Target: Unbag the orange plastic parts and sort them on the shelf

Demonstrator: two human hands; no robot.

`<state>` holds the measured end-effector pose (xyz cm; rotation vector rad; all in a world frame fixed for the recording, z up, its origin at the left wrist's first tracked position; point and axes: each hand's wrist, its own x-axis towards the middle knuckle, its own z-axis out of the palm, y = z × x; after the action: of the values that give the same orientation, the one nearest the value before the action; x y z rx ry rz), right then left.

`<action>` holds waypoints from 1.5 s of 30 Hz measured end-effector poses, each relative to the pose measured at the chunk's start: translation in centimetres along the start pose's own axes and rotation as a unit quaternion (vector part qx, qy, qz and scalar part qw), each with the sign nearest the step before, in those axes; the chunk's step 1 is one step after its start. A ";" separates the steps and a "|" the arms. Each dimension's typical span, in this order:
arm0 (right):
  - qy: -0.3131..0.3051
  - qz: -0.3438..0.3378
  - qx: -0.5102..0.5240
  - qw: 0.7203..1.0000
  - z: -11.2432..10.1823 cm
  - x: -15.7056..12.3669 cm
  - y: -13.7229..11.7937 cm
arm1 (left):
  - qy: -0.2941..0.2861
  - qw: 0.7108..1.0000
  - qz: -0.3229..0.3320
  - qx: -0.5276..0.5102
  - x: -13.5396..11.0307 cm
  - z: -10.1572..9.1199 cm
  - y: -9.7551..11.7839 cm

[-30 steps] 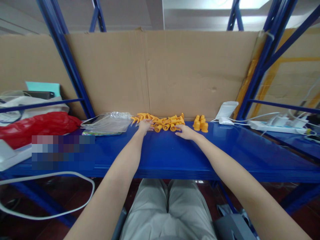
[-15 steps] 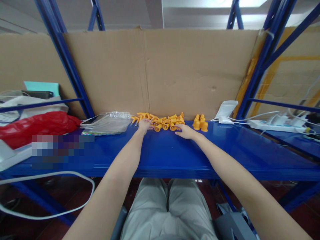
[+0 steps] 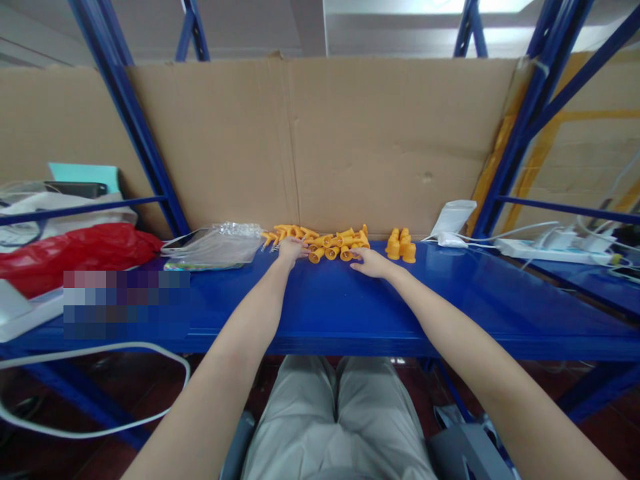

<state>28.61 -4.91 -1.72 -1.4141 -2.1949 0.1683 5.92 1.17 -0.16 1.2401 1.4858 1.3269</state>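
Note:
A loose heap of small orange plastic parts (image 3: pixel 327 241) lies at the back of the blue shelf (image 3: pixel 340 307), against the cardboard sheet. My left hand (image 3: pixel 291 250) rests at the heap's left end, fingers stretched among the parts. My right hand (image 3: pixel 370 263) lies flat at the heap's right front edge, fingertips touching the nearest parts. A small group of orange parts (image 3: pixel 401 246) stands upright a little to the right of my right hand. Neither hand visibly holds anything.
A clear plastic bag (image 3: pixel 216 244) lies left of the heap, a red bag (image 3: pixel 75 252) further left. A white pouch (image 3: pixel 453 217) and cables sit right, with a power strip (image 3: pixel 550 248) beyond the blue post. Cardboard (image 3: pixel 350 147) backs the shelf.

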 end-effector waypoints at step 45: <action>0.002 0.019 0.004 1.000 -0.3 -0.3 -0.5 | -0.040 0.837 0.364 0.407 -1.0 2.6 -0.8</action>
<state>28.48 -5.44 -1.36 -1.4516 -2.1626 0.1878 8.49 0.84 -1.41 2.5768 1.6376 1.0320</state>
